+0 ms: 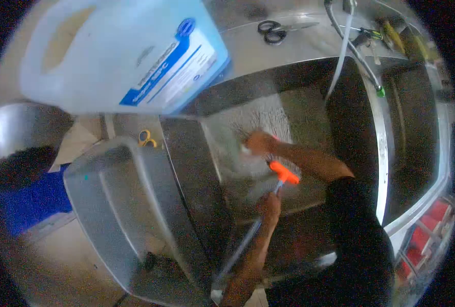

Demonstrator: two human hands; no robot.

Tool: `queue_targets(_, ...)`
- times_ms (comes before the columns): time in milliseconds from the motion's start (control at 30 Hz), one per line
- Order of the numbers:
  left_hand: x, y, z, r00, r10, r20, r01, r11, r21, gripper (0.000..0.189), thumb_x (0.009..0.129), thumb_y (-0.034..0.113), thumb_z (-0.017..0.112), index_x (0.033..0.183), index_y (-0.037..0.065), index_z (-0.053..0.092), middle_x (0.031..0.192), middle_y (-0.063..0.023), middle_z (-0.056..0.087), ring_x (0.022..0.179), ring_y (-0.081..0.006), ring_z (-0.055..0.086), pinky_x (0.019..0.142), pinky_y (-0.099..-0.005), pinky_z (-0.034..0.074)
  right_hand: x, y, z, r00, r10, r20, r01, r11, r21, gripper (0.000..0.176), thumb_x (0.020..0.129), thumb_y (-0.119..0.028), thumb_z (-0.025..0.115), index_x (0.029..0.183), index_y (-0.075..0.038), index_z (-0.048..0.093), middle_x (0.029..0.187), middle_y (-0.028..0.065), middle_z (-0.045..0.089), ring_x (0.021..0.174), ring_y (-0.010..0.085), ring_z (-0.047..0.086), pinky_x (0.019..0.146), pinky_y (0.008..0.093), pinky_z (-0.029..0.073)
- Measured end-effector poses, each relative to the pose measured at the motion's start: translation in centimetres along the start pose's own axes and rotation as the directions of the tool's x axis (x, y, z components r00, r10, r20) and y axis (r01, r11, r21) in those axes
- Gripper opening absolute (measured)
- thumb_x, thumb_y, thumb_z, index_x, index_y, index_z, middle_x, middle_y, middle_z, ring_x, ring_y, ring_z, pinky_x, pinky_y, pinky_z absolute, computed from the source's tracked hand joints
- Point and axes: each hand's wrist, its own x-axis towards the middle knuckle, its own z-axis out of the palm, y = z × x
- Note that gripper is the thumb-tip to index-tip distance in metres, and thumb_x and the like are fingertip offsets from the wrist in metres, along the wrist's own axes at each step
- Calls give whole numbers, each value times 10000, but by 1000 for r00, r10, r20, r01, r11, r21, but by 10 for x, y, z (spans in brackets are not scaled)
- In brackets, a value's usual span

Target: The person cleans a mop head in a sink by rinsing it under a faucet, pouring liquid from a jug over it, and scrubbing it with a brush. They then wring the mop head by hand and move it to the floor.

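Low in the metal sink [309, 204], my left hand [269, 205] is closed round the pole [245, 240] of an orange-headed scrub brush [285, 173]. Its head points up the sink, with greyish bristles along the far side. Just beyond it, my right hand [261, 143] is curled, blurred by motion, at the near edge of a spread of white strands [268, 120] on the sink floor. A bit of whitish material shows at its fingers; what they hold I cannot tell. My right forearm crosses just above the brush head.
A large translucent jug of blue liquid [186, 77] looms at the upper left. Left of the sink stands a grey plastic tub [102, 179]; yellow-handled scissors [145, 138] lie behind it. Black-handled scissors [274, 33] rest on the back ledge. A hose [358, 51] hangs over the divider.
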Motion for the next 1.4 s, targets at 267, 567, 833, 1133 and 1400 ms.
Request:
queue_targets(267, -4, -2, 5, 978, 80, -194, -93, 994, -58, 515, 895, 466, 463, 614, 65, 622, 523, -129, 559, 436, -298, 551, 428, -410, 422, -19, 1, 20, 974, 184, -135, -175, 982, 74, 480, 810, -496, 496, 937, -45, 604, 848, 198, 633, 776, 326, 633, 661, 473, 504)
queue_targets(567, 2, -2, -6, 995, 14, 95, -4, 995, -104, 603, 901, 527, 388, 629, 44, 626, 531, -156, 566, 492, -323, 581, 456, -424, 446, -69, 57, -6, 803, 513, -304, -457, 856, 240, 503, 830, -465, 482, 885, 14, 628, 752, 201, 635, 659, 332, 624, 627, 446, 505)
queue_targets(833, 9, 25, -32, 978, -17, 208, 30, 998, -59, 649, 891, 559, 366, 725, -7, 639, 684, -199, 621, 609, -329, 628, 558, -460, 481, -107, 80, 46, 720, 616, -319, -429, 757, 493, 445, 759, -472, 590, 814, -36, 660, 767, 184, 638, 671, 360, 608, 608, 478, 492)
queue_targets(1133, 4, 7, -27, 985, 19, 172, -30, 998, 58, 601, 893, 522, 403, 704, 9, 651, 626, -184, 612, 570, -338, 619, 526, -445, 484, -156, 145, 31, 661, 695, -282, -469, 677, 568, 507, 742, -505, 598, 934, -37, 634, 904, 209, 635, 857, 346, 616, 747, 460, 488)
queue_targets(1400, -14, 2, -23, 966, 16, 257, -60, 985, 164, 593, 898, 527, 388, 768, 12, 653, 689, -196, 622, 626, -358, 626, 524, -456, 491, -186, 80, 78, 746, 611, -265, -474, 767, 433, 516, 767, -501, 569, 961, -23, 600, 879, 208, 621, 832, 318, 609, 749, 435, 486)
